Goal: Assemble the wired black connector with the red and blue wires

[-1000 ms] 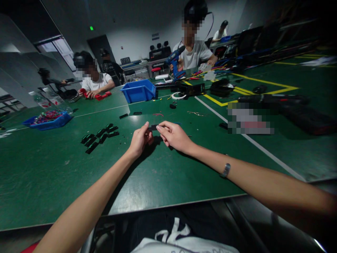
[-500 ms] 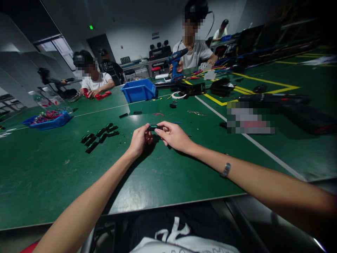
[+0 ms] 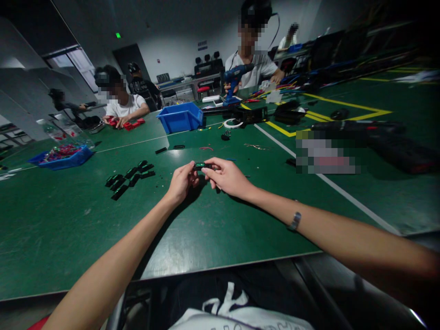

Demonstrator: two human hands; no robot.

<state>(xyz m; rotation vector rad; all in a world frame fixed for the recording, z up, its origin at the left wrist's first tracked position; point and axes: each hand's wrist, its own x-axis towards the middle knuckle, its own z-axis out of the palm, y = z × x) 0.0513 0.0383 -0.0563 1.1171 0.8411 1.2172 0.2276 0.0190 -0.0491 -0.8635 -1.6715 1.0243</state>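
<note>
Between both hands, just above the green table (image 3: pixel 240 233), is a small black part with a green circuit board (image 3: pixel 200 165) in it. My left hand (image 3: pixel 182 182) pinches its left end between thumb and fingers. On the right end, my right hand (image 3: pixel 225 176) grips with thumb and forefinger; the fingertips cover part of it. Several similar black parts with green boards (image 3: pixel 130 173) lie in a cluster left of my hands. Two flat black pieces (image 3: pixel 178 147) rest farther back on the table.
A blue bin (image 3: pixel 180 118) stands beyond my hands; a blue tray of colourful wires (image 3: pixel 62 157) sits at left near plastic bottles (image 3: pixel 50 130). A black power drill (image 3: pixel 395 137) lies at right. Across the table, one person holds red parts (image 3: pixel 129 123), another a blue drill (image 3: pixel 235 78).
My hands and the black part stay nearly in place. Across the table, the blue drill has shifted slightly right, and a person's hands have moved the red parts a little.
</note>
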